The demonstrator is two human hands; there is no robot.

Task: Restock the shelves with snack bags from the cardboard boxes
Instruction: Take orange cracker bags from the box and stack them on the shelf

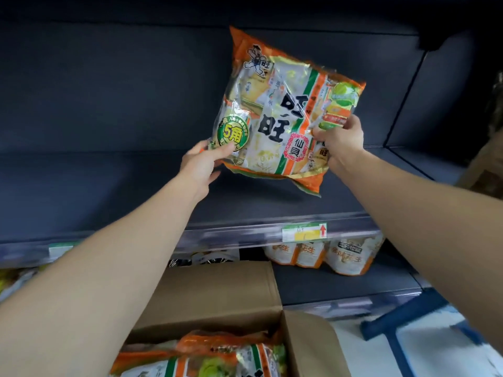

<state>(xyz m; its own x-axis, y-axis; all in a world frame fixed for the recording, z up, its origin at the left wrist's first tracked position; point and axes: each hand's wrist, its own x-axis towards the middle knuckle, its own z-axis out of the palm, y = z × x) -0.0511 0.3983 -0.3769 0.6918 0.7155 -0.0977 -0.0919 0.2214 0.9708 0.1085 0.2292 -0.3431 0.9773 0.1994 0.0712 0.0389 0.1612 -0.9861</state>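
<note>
I hold a large orange, white and green snack bag [283, 110] up over the dark upper shelf [272, 202], tilted with its top leaning left. My left hand [201, 165] grips its lower left corner. Fingers of my right hand [340, 140] pinch its lower right edge. The bag's bottom corner hangs just above the shelf board. Below me an open cardboard box [226, 295] holds more bags of the same kind [206, 357].
The upper shelf's back wall and board are dark and bare to the left. A price label [303, 232] sits on the shelf's front rail. White and orange pouches [326, 255] stand on the shelf below. A blue frame [402, 322] and another cardboard box [484, 172] are at right.
</note>
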